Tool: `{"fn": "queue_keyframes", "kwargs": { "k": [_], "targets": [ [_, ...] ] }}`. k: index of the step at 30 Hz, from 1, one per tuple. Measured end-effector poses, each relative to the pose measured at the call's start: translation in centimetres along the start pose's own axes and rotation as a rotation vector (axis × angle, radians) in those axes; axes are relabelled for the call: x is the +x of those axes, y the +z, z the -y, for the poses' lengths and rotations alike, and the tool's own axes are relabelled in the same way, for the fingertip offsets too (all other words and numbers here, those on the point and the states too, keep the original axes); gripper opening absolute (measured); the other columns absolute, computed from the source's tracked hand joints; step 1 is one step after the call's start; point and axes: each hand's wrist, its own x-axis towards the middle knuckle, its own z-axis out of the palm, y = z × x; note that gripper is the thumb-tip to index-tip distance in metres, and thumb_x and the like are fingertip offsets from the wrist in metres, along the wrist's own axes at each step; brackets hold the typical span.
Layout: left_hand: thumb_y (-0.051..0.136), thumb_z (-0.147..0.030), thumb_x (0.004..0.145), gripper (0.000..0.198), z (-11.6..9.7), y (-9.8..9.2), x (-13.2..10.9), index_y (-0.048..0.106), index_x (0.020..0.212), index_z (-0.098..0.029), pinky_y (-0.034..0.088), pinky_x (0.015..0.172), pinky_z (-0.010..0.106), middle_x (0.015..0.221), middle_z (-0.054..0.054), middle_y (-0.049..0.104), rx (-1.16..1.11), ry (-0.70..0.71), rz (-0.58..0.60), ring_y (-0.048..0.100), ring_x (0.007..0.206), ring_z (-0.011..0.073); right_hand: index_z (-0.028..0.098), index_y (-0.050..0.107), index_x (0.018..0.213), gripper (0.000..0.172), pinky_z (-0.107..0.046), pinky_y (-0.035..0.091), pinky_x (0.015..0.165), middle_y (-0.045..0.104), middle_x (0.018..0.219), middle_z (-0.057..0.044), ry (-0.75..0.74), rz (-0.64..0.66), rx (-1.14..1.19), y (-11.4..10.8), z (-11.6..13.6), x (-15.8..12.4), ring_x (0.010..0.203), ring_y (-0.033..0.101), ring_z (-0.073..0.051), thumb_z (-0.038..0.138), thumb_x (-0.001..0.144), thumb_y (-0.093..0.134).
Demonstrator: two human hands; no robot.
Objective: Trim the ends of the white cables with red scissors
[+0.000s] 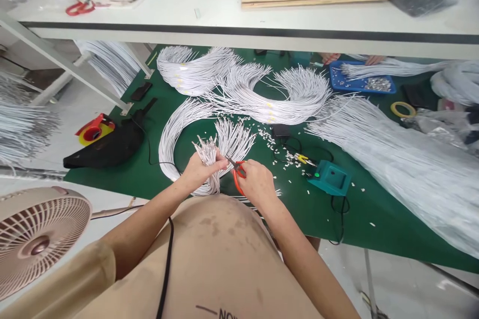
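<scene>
My left hand (202,169) is closed around one end of a bundle of white wires (170,142), whose tips fan out above the fingers. The bundle curves in a loop over the green mat. In my right hand (258,182) is a pair of scissors (238,172) with red-orange handles, the fingers wrapped round them. Their dark blades point left, close to my left thumb and the held wire ends. Just behind the blades spreads another fan of white wire ends (235,139). Small white scraps (267,142) lie scattered on the mat to the right.
Farther back lie curved wire bundles (269,107). A long wire bundle (392,159) under clear plastic covers the right. Yellow-handled cutters (304,159) lie beside a teal device (331,178). A co-worker's hands (375,60) are at a blue tray (391,90). A shelf (224,35) crosses above; a fan (41,244) stands left.
</scene>
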Motion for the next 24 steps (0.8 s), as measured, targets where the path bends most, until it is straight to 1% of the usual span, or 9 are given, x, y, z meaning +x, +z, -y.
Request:
{"fn": "queue_keyframes", "kwargs": {
  "k": [5, 7, 9, 11, 13, 15, 17, 20, 24],
  "targets": [
    [0.064, -0.029, 0.069, 0.023, -0.3, 0.3, -0.2, 0.045, 0.076, -0.018, 0.045, 0.074, 0.033, 0.062, -0.003, 0.056, -0.202, -0.004, 0.079, 0.060, 0.068, 0.0158, 0.018, 0.061, 0.068, 0.021, -0.025, 0.029, 0.060, 0.060, 0.073, -0.004, -0.031, -0.025, 0.060, 0.5, -0.3, 0.1, 0.071, 0.053, -0.015, 0.030, 0.081, 0.048],
    [0.063, -0.029, 0.070, 0.022, -0.2, 0.3, -0.2, 0.045, 0.075, -0.018, 0.045, 0.074, 0.033, 0.063, -0.003, 0.056, -0.181, 0.001, 0.074, 0.059, 0.069, 0.0157, 0.017, 0.060, 0.066, 0.018, -0.025, 0.030, 0.059, 0.060, 0.073, -0.004, -0.022, -0.043, 0.156, 0.7, -0.7, 0.2, 0.069, 0.053, -0.014, 0.027, 0.078, 0.051],
    [0.063, -0.030, 0.070, 0.020, 0.0, 0.2, -0.2, 0.048, 0.073, -0.017, 0.044, 0.072, 0.031, 0.066, -0.001, 0.058, -0.061, 0.006, 0.036, 0.058, 0.069, 0.0155, 0.017, 0.060, 0.065, 0.016, -0.024, 0.031, 0.057, 0.060, 0.071, -0.003, 0.045, -0.066, 0.359, 0.8, -1.1, 0.5, 0.065, 0.051, -0.013, 0.028, 0.075, 0.054],
    [0.065, -0.032, 0.068, 0.021, 0.2, 0.1, -0.2, 0.052, 0.072, -0.016, 0.043, 0.070, 0.029, 0.070, 0.000, 0.060, 0.077, 0.019, -0.011, 0.056, 0.068, 0.0146, 0.016, 0.062, 0.068, 0.018, -0.023, 0.034, 0.058, 0.061, 0.070, -0.002, 0.134, -0.080, 0.674, 0.8, -1.1, 0.9, 0.063, 0.051, -0.013, 0.033, 0.072, 0.057],
    [0.066, -0.033, 0.066, 0.021, 0.2, 0.1, -0.2, 0.055, 0.072, -0.016, 0.042, 0.068, 0.028, 0.071, 0.000, 0.060, 0.165, 0.037, -0.046, 0.054, 0.067, 0.0137, 0.016, 0.065, 0.074, 0.021, -0.024, 0.038, 0.062, 0.062, 0.071, -0.001, 0.185, -0.075, 1.004, 0.6, -0.6, 1.4, 0.064, 0.053, -0.013, 0.036, 0.069, 0.060],
    [0.066, -0.035, 0.066, 0.022, 0.2, 0.1, -0.1, 0.057, 0.072, -0.016, 0.042, 0.067, 0.027, 0.070, 0.000, 0.059, 0.204, 0.039, -0.055, 0.053, 0.066, 0.0132, 0.016, 0.067, 0.076, 0.023, -0.025, 0.039, 0.065, 0.063, 0.071, -0.001, 0.215, -0.079, 1.217, 0.3, 0.1, 1.8, 0.066, 0.054, -0.013, 0.035, 0.066, 0.063],
    [0.066, -0.036, 0.065, 0.023, 0.0, 0.3, -0.1, 0.057, 0.071, -0.016, 0.042, 0.067, 0.027, 0.068, -0.001, 0.059, 0.218, 0.025, -0.052, 0.052, 0.064, 0.0132, 0.015, 0.068, 0.074, 0.021, -0.024, 0.039, 0.063, 0.061, 0.066, 0.000, 0.253, -0.095, 1.292, 0.1, 0.8, 1.9, 0.062, 0.051, -0.012, 0.033, 0.064, 0.065],
    [0.066, -0.036, 0.065, 0.023, 0.0, 0.3, -0.1, 0.058, 0.069, -0.016, 0.042, 0.066, 0.027, 0.066, -0.001, 0.059, 0.220, 0.014, -0.039, 0.053, 0.064, 0.0137, 0.014, 0.069, 0.072, 0.019, -0.024, 0.037, 0.059, 0.056, 0.059, 0.001, 0.313, -0.092, 1.317, 0.2, 1.2, 1.9, 0.056, 0.047, -0.010, 0.030, 0.062, 0.066],
    [0.066, -0.036, 0.065, 0.022, 0.1, 0.2, 0.0, 0.058, 0.070, -0.016, 0.043, 0.066, 0.027, 0.066, 0.000, 0.060, 0.208, 0.022, -0.025, 0.054, 0.065, 0.0142, 0.014, 0.069, 0.072, 0.018, -0.024, 0.036, 0.057, 0.057, 0.059, 0.001, 0.371, -0.097, 1.406, 0.5, 1.4, 1.6, 0.053, 0.046, -0.009, 0.028, 0.061, 0.067]
  ]
}}
